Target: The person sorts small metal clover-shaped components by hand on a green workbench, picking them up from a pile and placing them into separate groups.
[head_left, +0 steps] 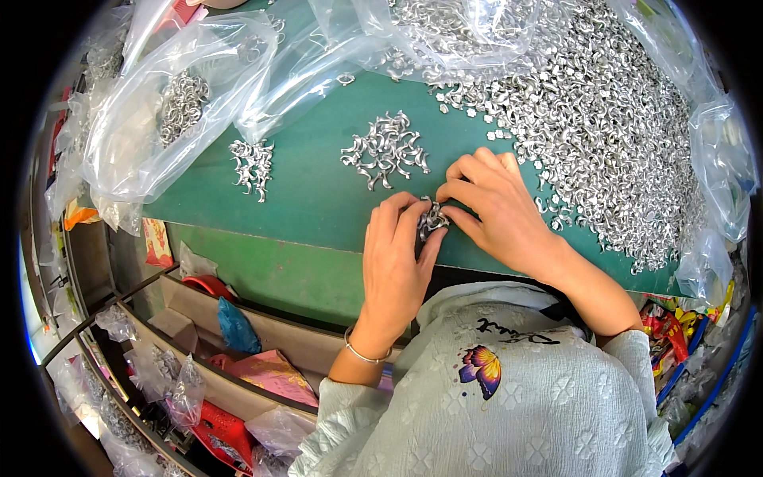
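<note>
At the near edge of the green tabletop (310,175), my left hand (397,250) has its thumb and fingers curled around a small cluster of shiny curved metal pieces (431,220). From the right, my right hand (505,211) brings its bent thumb and forefinger against the same cluster; its fingertips partly hide what they grip. A loose pile of curved silver pieces (385,149) lies just beyond my hands. Farther left is a smaller pile of similar pieces (253,167). To the right spreads a very large heap of small silver metal parts (588,127).
Clear plastic bags (294,87) lie across the far left of the table, one holding a clump of metal rings (184,107). More plastic sheeting (719,159) borders the heap at right. Below left, an open drawer (270,374) contains a blue bag (237,327) and a pink packet (274,375).
</note>
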Demonstrator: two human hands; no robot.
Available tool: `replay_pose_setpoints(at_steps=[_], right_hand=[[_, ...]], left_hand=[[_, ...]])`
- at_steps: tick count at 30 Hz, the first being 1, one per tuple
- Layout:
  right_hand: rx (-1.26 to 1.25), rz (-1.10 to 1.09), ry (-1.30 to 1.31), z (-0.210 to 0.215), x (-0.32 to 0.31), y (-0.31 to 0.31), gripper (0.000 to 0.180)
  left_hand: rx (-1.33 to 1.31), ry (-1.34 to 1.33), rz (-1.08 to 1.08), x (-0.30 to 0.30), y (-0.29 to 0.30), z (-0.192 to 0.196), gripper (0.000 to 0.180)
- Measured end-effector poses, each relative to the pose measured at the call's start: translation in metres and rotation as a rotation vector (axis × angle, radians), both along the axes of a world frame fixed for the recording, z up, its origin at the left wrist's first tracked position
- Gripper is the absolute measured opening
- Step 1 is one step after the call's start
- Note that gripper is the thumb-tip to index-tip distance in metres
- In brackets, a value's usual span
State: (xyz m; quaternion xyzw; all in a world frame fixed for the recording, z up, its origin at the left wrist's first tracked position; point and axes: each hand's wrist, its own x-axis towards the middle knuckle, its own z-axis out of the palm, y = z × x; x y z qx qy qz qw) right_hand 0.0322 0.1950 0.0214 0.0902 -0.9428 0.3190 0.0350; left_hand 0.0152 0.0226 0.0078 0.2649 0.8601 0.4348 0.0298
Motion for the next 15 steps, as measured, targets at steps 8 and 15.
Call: replay_pose_setpoints(at_steps=[8,15], right_hand=[[-0.044,0.031,0.019,-0.0032,-0.0023,-0.0002,0.013],[-0.005,-0.024,0.055,-0.0021,-0.0056,0.0083,0.011]], left_hand=[[0.037,-0.006,0.048,0.0031,-0.0009,-0.0037,0.035],[0.039,-0.008,0.041,0.0026,-0.0029,-0.0047,0.036]])
